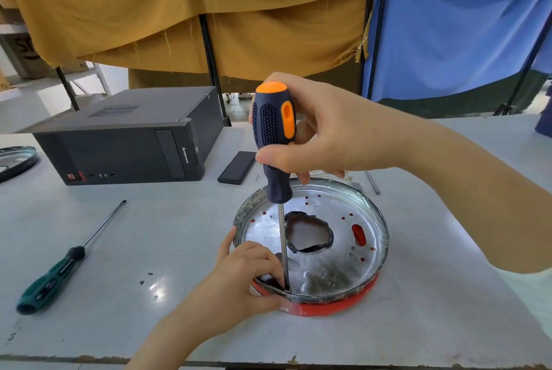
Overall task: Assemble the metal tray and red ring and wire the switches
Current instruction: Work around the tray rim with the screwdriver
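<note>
A round metal tray (367,214) with small holes and a tape-edged centre opening sits on top of a red ring (334,307) near the table's front. My right hand (325,130) grips the blue-and-orange handle of a screwdriver (276,142) held upright, its tip down at the tray's near-left rim. My left hand (239,277) rests on that rim, fingers pinched around the shaft's lower end; what lies under the tip is hidden.
A green-handled screwdriver (56,274) lies at the front left. A black desktop computer case (125,142) lies behind it, with a dark flat device (237,168) beside it. Another metal ring (18,160) sits at the far left edge. Yellow and blue cloths hang behind the white table (149,235).
</note>
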Tool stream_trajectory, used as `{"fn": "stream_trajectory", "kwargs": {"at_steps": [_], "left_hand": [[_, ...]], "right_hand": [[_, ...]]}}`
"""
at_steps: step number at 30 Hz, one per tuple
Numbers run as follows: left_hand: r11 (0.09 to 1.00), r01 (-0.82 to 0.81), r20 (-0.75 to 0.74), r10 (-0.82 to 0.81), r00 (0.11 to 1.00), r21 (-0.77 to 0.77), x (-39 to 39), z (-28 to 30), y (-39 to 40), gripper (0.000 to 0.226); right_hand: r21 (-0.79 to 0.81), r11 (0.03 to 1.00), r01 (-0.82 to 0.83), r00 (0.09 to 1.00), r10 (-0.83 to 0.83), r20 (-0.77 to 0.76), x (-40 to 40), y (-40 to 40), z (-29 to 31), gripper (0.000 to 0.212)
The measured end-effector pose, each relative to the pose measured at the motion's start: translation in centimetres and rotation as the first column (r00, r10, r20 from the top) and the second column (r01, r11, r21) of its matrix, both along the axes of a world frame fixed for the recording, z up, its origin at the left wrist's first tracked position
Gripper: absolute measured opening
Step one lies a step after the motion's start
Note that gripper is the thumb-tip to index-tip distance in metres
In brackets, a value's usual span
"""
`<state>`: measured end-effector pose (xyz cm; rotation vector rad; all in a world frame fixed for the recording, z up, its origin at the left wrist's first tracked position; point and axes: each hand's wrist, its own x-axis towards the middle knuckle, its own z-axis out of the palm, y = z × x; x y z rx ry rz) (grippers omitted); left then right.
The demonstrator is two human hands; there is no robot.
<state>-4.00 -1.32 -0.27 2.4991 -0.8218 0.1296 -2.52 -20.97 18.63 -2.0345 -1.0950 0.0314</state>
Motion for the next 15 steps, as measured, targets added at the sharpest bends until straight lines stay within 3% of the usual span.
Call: {"fn": "stream_trajectory", "kwargs": {"at_steps": [9,15], "left_hand": [[0.999,0.027,0.029,-0.026,0.999,-0.045,0.9,-0.2,-0.3,0.016],[0.997,0.022,0.068,-0.017,0.998,-0.067,1.7,-0.5,-0.8,0.017]], "right_hand": [[0.019,0.999,0.027,0.999,-0.027,-0.018,0.4,-0.6,-0.1,0.036],[0.060,0.996,0.071,0.997,-0.071,0.002,1.0,-0.6,-0.5,0.029]]}}
